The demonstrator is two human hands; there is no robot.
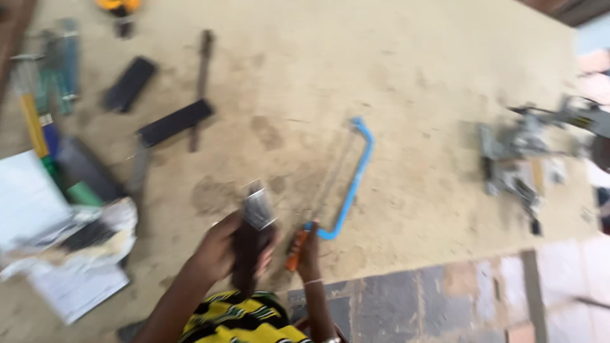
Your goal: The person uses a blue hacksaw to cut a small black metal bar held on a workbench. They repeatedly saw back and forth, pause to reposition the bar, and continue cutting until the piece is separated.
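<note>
Blue-framed hacksaw (352, 174) lying near the worktop's (419, 76) front edge, its orange handle gripped by the closed right hand (309, 254). Left hand (219, 251) closed around 1 dark block with a metal end (254, 244), raised upright beside the saw.

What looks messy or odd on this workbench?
Torn, crumpled paper is heaped at the left edge, and tools lie scattered at all angles. The wooden benchtop is stained and dusty. The left hand holds a dark block with a metal end; the right hand grips the blue hacksaw.
</note>
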